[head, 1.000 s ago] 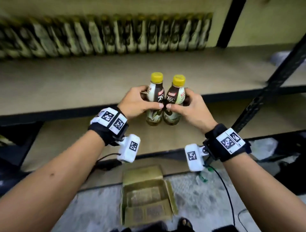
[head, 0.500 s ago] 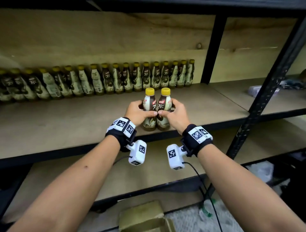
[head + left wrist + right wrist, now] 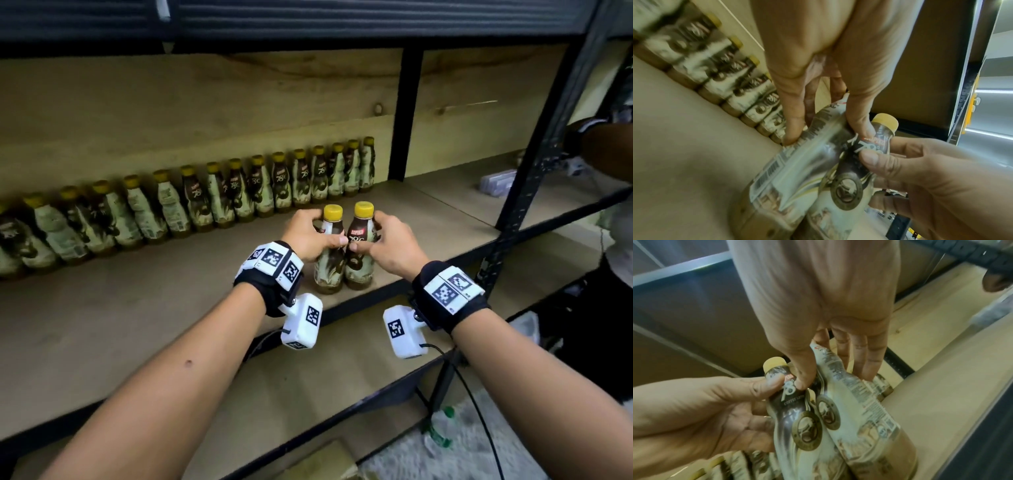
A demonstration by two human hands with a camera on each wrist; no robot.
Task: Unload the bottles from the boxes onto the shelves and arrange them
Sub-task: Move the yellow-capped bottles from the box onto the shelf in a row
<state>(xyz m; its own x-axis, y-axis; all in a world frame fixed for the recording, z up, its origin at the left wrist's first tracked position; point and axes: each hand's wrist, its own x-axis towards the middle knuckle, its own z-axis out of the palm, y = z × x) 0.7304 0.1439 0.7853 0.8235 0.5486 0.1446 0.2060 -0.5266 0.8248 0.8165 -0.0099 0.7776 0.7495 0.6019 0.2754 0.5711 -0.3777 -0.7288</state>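
Two yellow-capped coffee bottles stand upright side by side at the front edge of the wooden shelf [image 3: 137, 308]. My left hand [image 3: 318, 236] grips the left bottle [image 3: 328, 263] around its shoulder. My right hand [image 3: 380, 240] grips the right bottle [image 3: 359, 265] the same way, and the two thumbs almost meet. The left wrist view shows my left hand [image 3: 826, 128] wrapped on the barcode-side bottle [image 3: 797, 170]. In the right wrist view my right hand [image 3: 834, 373] holds its bottle [image 3: 863, 418]. I cannot tell whether the bases touch the board.
A long row of matching bottles [image 3: 205, 202] lines the back of the shelf. A black upright [image 3: 404, 116] stands just right of the row, and a front post [image 3: 534, 164] further right. Another person's arm [image 3: 603, 147] reaches in at far right. A cardboard box [image 3: 322, 462] lies below.
Both hands have carried the bottle pair up from over the floor box and forward over the shelf's front edge, closer to the back row. The view has tilted upward.
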